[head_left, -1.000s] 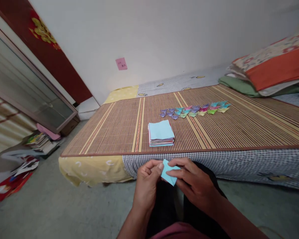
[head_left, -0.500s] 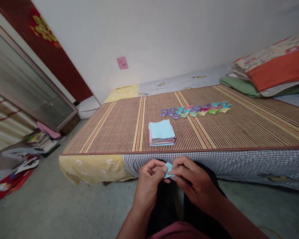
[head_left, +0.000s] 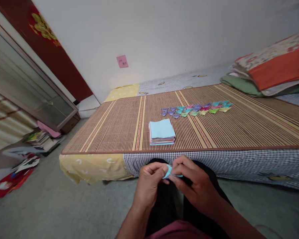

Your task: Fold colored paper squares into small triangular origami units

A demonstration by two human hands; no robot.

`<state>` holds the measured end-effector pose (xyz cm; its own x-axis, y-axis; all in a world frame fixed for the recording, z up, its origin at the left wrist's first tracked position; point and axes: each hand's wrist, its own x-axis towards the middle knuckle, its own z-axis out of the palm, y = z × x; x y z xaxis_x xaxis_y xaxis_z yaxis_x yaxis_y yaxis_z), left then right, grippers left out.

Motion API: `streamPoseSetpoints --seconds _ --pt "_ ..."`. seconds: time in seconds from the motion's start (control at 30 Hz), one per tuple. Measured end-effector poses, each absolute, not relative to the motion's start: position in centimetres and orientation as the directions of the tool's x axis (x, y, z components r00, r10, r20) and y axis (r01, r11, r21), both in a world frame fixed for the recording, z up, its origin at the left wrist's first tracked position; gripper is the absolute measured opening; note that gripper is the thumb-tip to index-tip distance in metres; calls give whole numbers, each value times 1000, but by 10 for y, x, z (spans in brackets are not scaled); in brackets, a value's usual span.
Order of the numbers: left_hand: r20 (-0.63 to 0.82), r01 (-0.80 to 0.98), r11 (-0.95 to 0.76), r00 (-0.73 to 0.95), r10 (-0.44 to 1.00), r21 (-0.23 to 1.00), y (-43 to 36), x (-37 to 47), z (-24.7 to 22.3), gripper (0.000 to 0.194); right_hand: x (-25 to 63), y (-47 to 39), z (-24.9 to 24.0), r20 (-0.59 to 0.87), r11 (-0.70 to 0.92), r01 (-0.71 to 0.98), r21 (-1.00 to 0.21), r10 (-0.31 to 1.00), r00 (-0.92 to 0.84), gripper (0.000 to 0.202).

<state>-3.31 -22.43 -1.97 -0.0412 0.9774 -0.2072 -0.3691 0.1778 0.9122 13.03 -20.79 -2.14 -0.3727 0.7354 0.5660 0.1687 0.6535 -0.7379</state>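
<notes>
A small folded piece of light blue paper (head_left: 167,171) is pinched between my two hands, just in front of the bed's edge. My left hand (head_left: 149,182) grips its left side with thumb and fingers. On the other side, my right hand (head_left: 191,176) pinches it, and a blue strip shows between those fingers. Part of the paper is covered by the fingers. Beyond my hands lies a stack of square paper (head_left: 161,128) with a light blue sheet on top. Farther back, several small folded paper pieces (head_left: 196,109) in purple, blue, pink, green and yellow stand in rows.
A striped bamboo mat (head_left: 114,129) covers the bed, whose checked sheet (head_left: 239,166) hangs over the front. Folded bedding (head_left: 276,69) is piled at the right. A pink note (head_left: 122,61) is on the wall. Books (head_left: 41,141) lie on the left.
The blue paper has been turned or bent between my fingers, and a strip of it now sticks out at my right fingers. The hands have barely shifted.
</notes>
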Motion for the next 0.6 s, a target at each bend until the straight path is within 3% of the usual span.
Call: streamPoseSetpoints --seconds 0.17,0.6 --pt "-113 -261 104 -21 993 960 -227 -36 -16 24 126 -208 -19 530 593 193 -782 795 -294 17" --pt "-89 -121 98 76 993 988 -231 -41 -3 30 127 -206 -20 397 500 263 -825 845 -358 21"
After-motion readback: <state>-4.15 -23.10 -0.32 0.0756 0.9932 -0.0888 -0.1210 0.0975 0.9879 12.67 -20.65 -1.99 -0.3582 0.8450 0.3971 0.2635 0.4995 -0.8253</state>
